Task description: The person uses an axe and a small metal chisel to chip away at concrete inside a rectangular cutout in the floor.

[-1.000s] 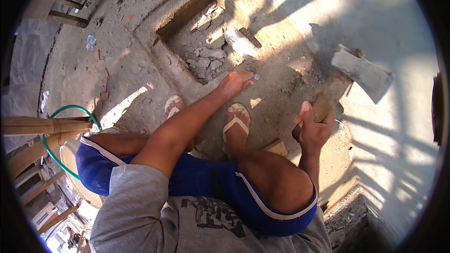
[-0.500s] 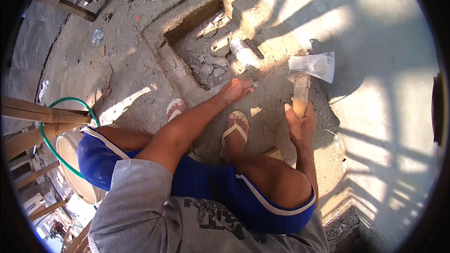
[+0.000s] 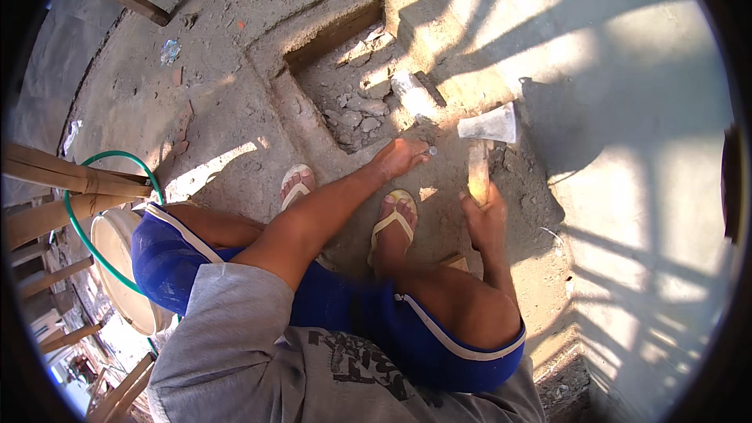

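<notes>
— Dusty concrete floor (image 3: 235, 117), sunlit, with a rectangular pit (image 3: 345, 86) of rubble cut into it. What do we log first?

— Our right hand (image 3: 484, 219), closed round the wooden handle of a hammer (image 3: 486, 137); its pale head sits just right of the pit.

— And our left hand (image 3: 399, 158)?

— Fingers pinched on a small metal chisel (image 3: 431, 151), held at the floor by the pit's edge, near the hammer head.

— Elsewhere?

— Green hose (image 3: 102, 204) over a white bucket (image 3: 125, 274), far left.

Dusty concrete floor (image 3: 235, 110), rubble-filled trench (image 3: 352, 102), green hose (image 3: 86, 211)
</notes>
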`<action>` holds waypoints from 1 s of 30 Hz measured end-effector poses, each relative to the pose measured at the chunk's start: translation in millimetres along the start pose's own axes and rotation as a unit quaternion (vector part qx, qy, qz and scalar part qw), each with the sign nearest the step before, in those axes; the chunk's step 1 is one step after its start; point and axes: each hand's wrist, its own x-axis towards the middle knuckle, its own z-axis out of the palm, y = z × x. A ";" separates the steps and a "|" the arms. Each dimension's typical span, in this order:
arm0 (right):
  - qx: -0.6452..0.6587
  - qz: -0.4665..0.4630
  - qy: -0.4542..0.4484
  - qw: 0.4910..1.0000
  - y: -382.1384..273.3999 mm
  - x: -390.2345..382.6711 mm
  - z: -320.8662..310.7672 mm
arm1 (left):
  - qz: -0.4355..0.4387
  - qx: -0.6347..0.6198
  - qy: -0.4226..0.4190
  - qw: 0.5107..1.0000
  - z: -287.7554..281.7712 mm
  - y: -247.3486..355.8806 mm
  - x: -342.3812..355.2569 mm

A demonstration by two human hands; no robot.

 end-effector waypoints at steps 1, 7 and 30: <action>0.085 0.034 0.029 0.995 -49.0 -0.9 -22.0 | -0.002 0.002 -0.001 1.000 -2.7 -4.1 -1.1; 0.403 -0.269 0.299 0.822 -146.4 3.6 -69.0 | -0.001 -0.003 0.015 1.000 -4.9 -5.8 -10.4; -0.098 -0.090 0.003 0.991 37.4 6.0 20.0 | 0.033 -0.015 -0.007 0.999 -9.2 -1.9 13.4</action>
